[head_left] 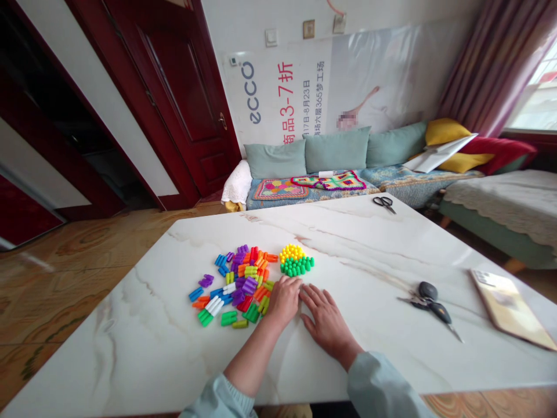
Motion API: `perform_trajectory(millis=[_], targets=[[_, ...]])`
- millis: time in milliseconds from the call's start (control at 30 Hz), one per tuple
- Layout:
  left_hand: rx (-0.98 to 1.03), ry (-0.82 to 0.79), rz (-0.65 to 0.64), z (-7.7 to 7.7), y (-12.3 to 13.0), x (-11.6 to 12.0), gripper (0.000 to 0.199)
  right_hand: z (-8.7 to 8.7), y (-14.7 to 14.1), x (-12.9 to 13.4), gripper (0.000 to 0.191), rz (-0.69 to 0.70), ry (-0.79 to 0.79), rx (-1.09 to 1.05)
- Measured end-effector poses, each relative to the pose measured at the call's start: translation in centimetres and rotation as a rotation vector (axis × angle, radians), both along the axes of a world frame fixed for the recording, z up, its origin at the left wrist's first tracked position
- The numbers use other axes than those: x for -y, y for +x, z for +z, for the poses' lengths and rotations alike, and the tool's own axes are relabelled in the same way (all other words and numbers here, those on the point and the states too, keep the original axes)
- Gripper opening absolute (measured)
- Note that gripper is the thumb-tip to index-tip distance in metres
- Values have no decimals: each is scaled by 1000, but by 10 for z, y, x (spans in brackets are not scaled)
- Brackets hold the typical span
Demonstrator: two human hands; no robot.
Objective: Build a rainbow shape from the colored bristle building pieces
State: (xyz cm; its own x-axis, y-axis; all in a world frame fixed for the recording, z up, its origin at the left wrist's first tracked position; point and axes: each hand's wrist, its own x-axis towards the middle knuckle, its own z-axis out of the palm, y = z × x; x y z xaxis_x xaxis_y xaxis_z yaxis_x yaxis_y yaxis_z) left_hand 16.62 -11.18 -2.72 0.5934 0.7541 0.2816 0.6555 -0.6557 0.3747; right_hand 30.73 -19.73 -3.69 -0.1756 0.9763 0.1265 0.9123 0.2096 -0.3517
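Observation:
My left hand [284,301] rests on the marble-patterned table with its fingers curled and pressed together; whatever they hold, if anything, is hidden. Close beside it, my right hand [325,320] lies palm down with fingers stretched out, its fingertips by the left hand's fingers. Just beyond both hands, small green plastic pieces [297,266] stand upright in a cluster. Small yellow pieces [292,252] are grouped directly behind them. Left of my left hand spreads a loose pile of ribbed plastic pieces [249,285] in purple, orange, blue, white, red and green.
On the white table [152,348], black-handled scissors [383,203] lie near the far edge. Right of my hands are a dark-handled cutting tool [435,305] and a gold phone-like slab [513,307]. A cushioned sofa [278,188] stands behind the table.

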Motion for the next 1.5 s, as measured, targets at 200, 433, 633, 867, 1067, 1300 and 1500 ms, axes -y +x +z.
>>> perform_trajectory(millis=[200, 433, 633, 867, 1067, 1300, 1500], targets=[[-14, -17, 22, 8, 2, 3, 36, -11, 2, -2, 53, 7, 54, 29], [155, 65, 30, 16, -27, 28, 32, -25, 7, -6, 49, 4, 142, 74], [277, 224, 464, 6, -115, 49, 24, -24, 6, -6, 50, 4, 147, 116], [121, 198, 782, -9, -192, 47, 19, -23, 6, -6, 50, 5, 154, 114], [47, 134, 790, -12, -202, 49, 17, -28, 8, -6, 49, 20, 178, 96], [-145, -51, 784, -7, -210, 39, 32, -27, 7, -6, 49, 13, 155, 86], [-158, -231, 728, 5, -215, 20, 38, -20, 4, -4, 50, 0, 119, 63]])
